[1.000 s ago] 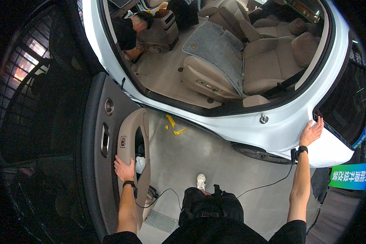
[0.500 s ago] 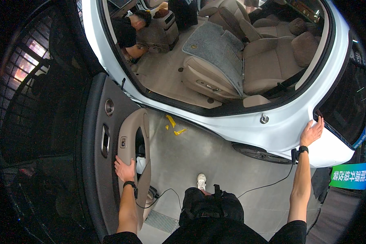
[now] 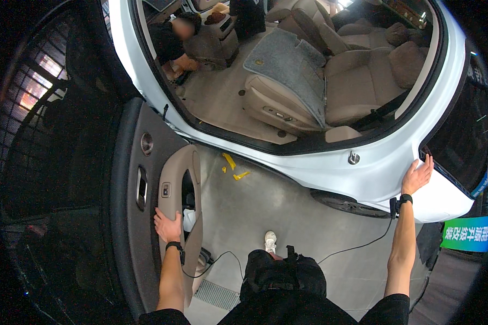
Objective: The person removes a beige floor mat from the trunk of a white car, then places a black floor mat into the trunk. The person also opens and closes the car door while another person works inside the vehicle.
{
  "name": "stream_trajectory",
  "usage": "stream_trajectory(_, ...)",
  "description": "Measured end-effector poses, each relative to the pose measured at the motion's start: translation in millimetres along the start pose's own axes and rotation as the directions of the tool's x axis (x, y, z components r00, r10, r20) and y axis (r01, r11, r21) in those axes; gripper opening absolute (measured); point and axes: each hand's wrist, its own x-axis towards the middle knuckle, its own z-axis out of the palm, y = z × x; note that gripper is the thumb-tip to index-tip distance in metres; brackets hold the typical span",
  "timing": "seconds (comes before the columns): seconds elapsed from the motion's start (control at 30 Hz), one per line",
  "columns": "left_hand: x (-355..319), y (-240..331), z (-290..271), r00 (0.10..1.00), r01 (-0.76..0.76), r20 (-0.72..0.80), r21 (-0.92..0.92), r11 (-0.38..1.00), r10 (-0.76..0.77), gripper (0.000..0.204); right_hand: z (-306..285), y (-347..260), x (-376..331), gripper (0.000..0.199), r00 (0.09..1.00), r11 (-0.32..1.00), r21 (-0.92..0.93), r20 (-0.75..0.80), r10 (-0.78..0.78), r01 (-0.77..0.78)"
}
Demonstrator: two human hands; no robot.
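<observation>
My left hand (image 3: 167,225) lies on the beige armrest (image 3: 171,197) of the car's open rear door (image 3: 126,179), its thumb apart from the fingers. My right hand (image 3: 418,174) rests flat on the white car body (image 3: 382,174), next to the dark rear side window (image 3: 461,141). Neither hand holds anything. A black band sits on each wrist. Between my arms is the open doorway, with a beige seat (image 3: 358,81) inside. A grey felt mat (image 3: 287,67) is draped over the seat's front.
Another person (image 3: 171,46) crouches inside the car at the far left. Torn yellow strips (image 3: 241,175) lie on the grey floor (image 3: 265,206) below the sill. Thin black cables (image 3: 358,253) run from my wrists. A metal striker (image 3: 353,157) sticks out of the door frame. A wheel (image 3: 352,203) shows underneath.
My hands stay where they were on the door and the car body. Inside the car, the crouching person's head and arm have shifted slightly.
</observation>
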Motion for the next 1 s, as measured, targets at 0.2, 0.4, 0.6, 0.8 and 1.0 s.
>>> stream_trajectory(0.2,0.1,0.9,-0.4,1.0,0.011,0.001,0.0,1.0,-0.011,0.082,0.2,0.4,0.6,0.046,1.0,1.0,0.001,0.001,-0.003,0.003)
stream_trajectory(0.4,-0.1,0.8,-0.7,1.0,0.003,-0.008,-0.006,1.0,-0.004,0.081,-0.5,-0.7,0.5,0.046,1.0,1.0,0.007,-0.009,-0.002,0.002)
stream_trajectory(0.6,1.1,1.6,-1.4,1.0,0.005,-0.019,-0.007,1.0,-0.005,0.081,2.2,1.3,0.1,0.045,1.0,1.0,-0.001,-0.015,0.006,-0.006)
stream_trajectory(0.8,0.2,-0.3,-1.8,1.0,0.008,0.01,0.001,1.0,-0.008,0.081,2.5,2.4,-0.1,0.044,1.0,1.0,-0.003,-0.002,0.004,-0.004)
stream_trajectory(1.0,1.1,-0.8,-1.3,1.0,0.024,0.015,-0.028,0.999,-0.024,0.081,2.0,2.2,0.5,0.044,1.0,1.0,-0.016,-0.002,0.009,-0.009)
